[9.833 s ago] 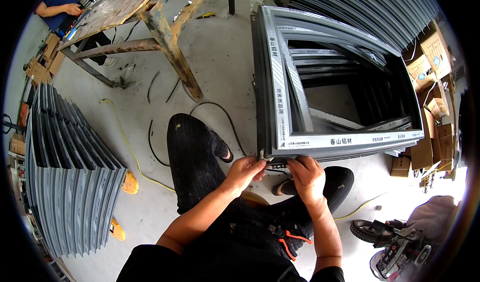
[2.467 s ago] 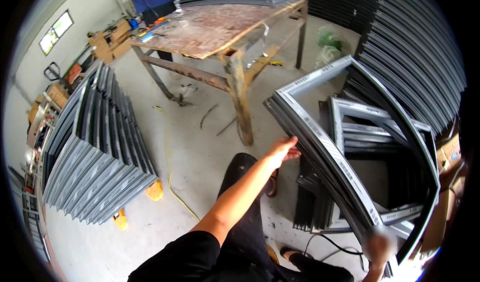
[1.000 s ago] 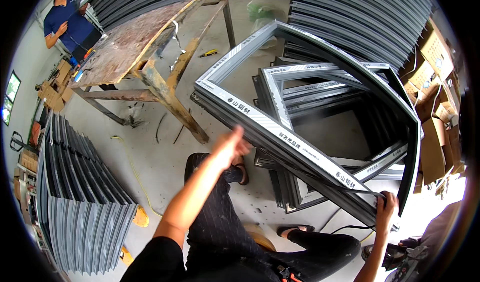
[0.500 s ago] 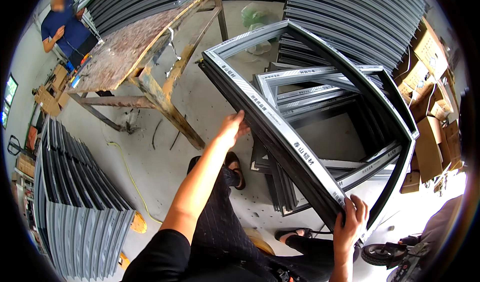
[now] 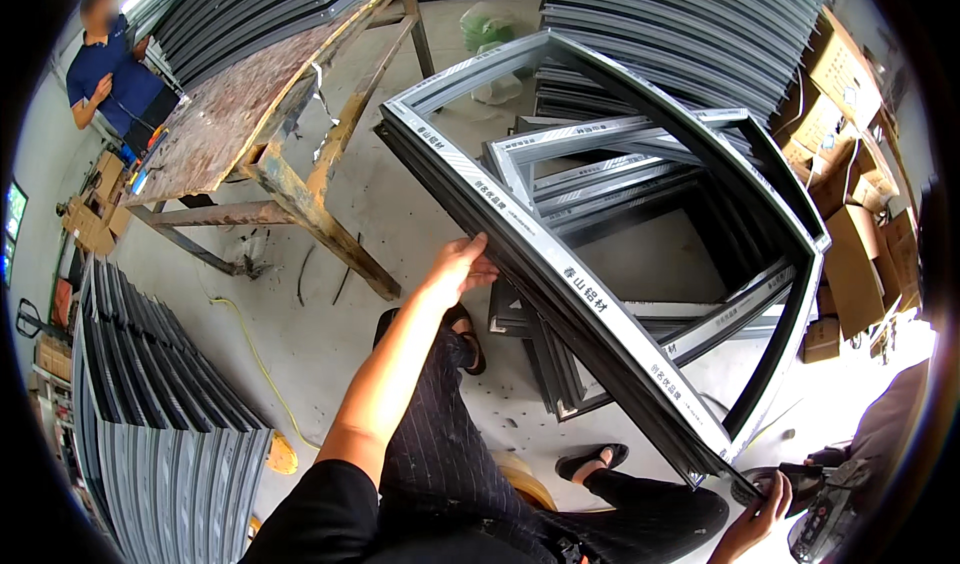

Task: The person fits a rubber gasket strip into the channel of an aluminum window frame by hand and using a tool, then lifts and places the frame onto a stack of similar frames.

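Note:
A large grey-and-black window or door frame with printed protective film slants over a pile of similar frames. My left hand is closed on its near long side, thumb at the upper edge and fingers along the black side. At the lower right, my right hand is just beyond the frame's near corner, fingers bent together. A thin dark strip runs from that corner up to these fingers; what they pinch is too small to make out.
A worn wooden-topped workbench stands at the far left, with a person behind it. Stacked frames fill the left and more profiles the back. Cardboard boxes line the right; a wheeled vehicle is at the lower right.
My right hand has left the frame's near end and moved down and right, past its corner. The left hand stays on the side. The whole view has shifted slightly.

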Motion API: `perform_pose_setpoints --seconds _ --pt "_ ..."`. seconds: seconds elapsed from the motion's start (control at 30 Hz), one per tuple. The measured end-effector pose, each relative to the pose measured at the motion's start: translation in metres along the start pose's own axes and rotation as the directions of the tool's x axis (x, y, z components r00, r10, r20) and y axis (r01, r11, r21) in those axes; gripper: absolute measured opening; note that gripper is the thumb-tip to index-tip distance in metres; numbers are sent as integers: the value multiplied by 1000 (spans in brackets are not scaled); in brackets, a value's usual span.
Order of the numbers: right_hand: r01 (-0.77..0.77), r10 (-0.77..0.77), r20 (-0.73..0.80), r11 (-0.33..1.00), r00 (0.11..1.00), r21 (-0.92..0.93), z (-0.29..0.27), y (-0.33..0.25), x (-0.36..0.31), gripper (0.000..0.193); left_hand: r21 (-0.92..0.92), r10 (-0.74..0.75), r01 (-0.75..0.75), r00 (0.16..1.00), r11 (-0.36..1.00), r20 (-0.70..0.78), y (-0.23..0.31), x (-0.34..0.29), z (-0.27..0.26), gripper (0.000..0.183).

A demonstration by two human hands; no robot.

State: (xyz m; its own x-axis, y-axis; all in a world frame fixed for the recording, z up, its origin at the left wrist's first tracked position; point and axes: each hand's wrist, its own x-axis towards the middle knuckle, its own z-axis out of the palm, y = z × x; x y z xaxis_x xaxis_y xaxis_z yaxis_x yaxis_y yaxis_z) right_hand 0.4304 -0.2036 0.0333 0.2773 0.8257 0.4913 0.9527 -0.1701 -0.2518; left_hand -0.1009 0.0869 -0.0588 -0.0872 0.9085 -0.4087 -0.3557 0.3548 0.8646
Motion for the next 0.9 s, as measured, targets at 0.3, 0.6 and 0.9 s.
perform_pose_setpoints --seconds 0.3,0.6,0.9 --pt "-89 89 64 996 994 -4 16 10 -1 39 -12 -4 5 998 1000 61 -30 -21 18 46" --pt "-140 133 134 989 982 45 29 18 2 34 -8 4 -4 999 1000 33 -51 -49 54 42" --pt "-63 75 154 995 985 -81 23 18 2 32 69 89 -77 979 995 -183 -8 31 -17 24"
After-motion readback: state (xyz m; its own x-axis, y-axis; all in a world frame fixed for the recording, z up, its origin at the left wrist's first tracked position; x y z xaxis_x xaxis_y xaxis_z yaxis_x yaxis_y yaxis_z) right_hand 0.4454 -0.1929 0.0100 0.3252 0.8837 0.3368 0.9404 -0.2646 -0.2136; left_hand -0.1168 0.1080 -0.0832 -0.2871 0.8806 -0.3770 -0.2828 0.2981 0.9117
